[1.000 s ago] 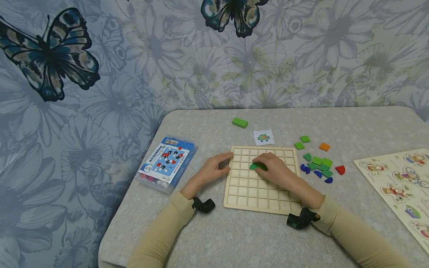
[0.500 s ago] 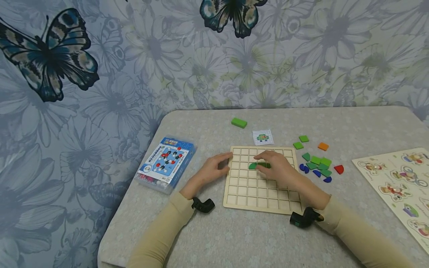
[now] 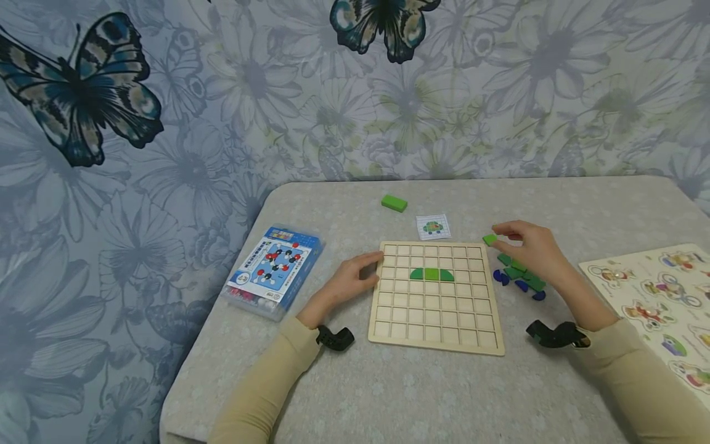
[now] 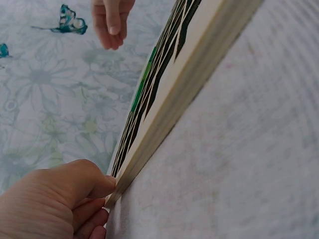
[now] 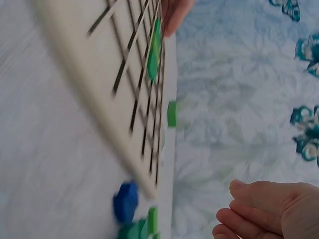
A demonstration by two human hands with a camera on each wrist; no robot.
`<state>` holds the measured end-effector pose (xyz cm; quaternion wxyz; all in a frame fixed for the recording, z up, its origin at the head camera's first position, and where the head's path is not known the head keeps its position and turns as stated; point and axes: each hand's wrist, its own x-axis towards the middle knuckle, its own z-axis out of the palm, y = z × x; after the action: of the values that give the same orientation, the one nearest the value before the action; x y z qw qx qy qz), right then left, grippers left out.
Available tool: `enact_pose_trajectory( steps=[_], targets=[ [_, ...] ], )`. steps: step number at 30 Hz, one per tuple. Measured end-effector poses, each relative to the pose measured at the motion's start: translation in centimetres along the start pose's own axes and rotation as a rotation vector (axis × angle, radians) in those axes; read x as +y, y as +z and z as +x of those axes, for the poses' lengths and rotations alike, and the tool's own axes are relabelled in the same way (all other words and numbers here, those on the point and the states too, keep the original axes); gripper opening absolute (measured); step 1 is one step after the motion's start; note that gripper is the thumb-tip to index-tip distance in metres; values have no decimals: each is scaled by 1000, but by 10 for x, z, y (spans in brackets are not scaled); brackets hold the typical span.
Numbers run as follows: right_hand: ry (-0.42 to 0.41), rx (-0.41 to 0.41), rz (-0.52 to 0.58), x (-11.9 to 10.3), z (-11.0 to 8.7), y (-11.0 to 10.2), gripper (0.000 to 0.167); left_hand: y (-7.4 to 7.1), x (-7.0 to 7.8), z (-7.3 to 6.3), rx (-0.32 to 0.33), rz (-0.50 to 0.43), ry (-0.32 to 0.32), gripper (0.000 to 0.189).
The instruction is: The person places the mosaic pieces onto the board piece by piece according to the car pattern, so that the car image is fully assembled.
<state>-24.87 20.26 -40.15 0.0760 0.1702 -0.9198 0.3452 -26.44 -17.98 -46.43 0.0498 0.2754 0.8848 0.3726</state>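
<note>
In the head view my left hand [image 3: 352, 277] rests against the left edge of a square wooden grid board [image 3: 402, 317], thumb and fingertips at its rim. On the board a row of three green pieces [image 3: 431, 274] shows: a lighter square between two darker curved ones. My right hand [image 3: 532, 246] hovers over the loose pieces right of the board, fingertips beside a light green square tile [image 3: 490, 240]. The right wrist view shows thumb and fingers of this hand [image 5: 269, 209] loosely bent, nothing between them. Darker green pieces [image 3: 534, 282] and blue half-rounds [image 3: 538, 296] lie below it.
A small picture card [image 3: 433, 227] lies behind the board, with a green block [image 3: 394, 203] further back. A clear plastic box with a blue label [image 3: 274, 268] stands at left. At right lies a wooden picture board [image 3: 649, 290].
My right hand has left the green pieces on the board and moved right to the loose pieces, hiding the orange and red ones. The left hand stays at the board's edge.
</note>
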Motion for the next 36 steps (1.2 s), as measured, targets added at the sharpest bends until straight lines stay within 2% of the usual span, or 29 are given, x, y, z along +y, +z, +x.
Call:
enact_pose_trajectory(
  steps=[7, 10, 20, 30, 33, 36],
  targets=[
    [136, -36, -41, 26, -12, -2, 44, 0, 1, 0, -4, -3, -3, 51],
    [161, -44, -63, 35, -14, 2, 45, 1, 0, 0, -4, -7, -1, 51],
    [7, 25, -132, 45, -18, 20, 36, 0, 3, -1, 8, -17, 5, 51],
    [-32, 26, -130, 44, -12, 30, 30, -1, 3, -3, 2, -20, -6, 51],
    [-47, 50, -105, 39, -12, 28, 28, -1, 3, -2, -5, -22, -3, 51],
    [-65, 47, -37, 23, -14, 24, 28, -2, 3, -2, -5, -33, 2, 52]
  ],
)
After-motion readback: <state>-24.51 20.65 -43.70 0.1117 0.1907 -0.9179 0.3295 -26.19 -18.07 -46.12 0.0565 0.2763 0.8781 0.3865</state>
